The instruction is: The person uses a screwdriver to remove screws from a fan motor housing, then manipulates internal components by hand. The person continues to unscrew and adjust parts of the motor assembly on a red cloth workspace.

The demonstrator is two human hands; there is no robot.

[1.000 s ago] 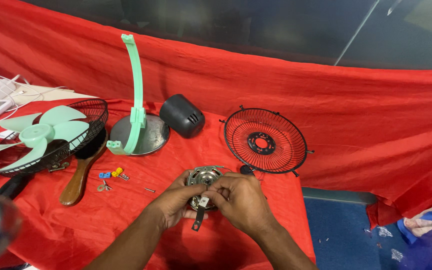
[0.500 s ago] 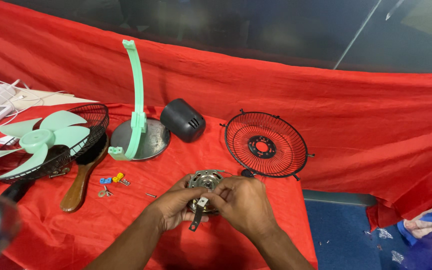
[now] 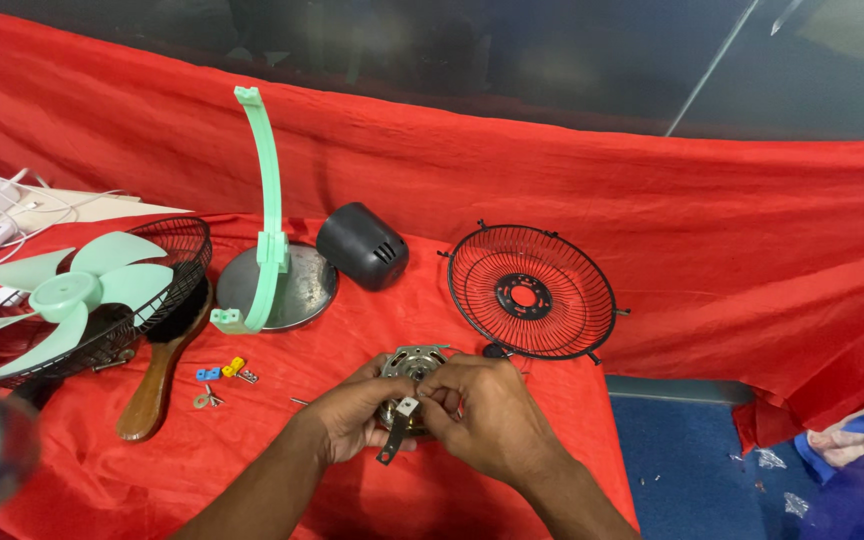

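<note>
- Pinching is what's going on up front: the right hand (image 3: 487, 415) has its fingertips pressed together on a small white tab at the motor (image 3: 410, 368), roughly at the middle of it.
- The left hand (image 3: 352, 420) is curled around the motor's left side and underside, fingers closed on it, so the motor is held between both hands just above the red cloth (image 3: 252, 460).
- A dark bracket (image 3: 390, 442) is seen hanging down from the motor toward the camera, long axis nearly vertical in the view, tilted a bit left.
- The motor's round face is turned up and away; both hands are on it, the right one doing the fine bit.
- Further out: rear grille (image 3: 532, 292) just behind the right hand, black cover (image 3: 362, 245), green stand (image 3: 270, 215) on its base, small screws (image 3: 220, 375), wooden brush (image 3: 157, 385), and the blade (image 3: 67, 295) lying in the front grille (image 3: 142, 320) far left.
</note>
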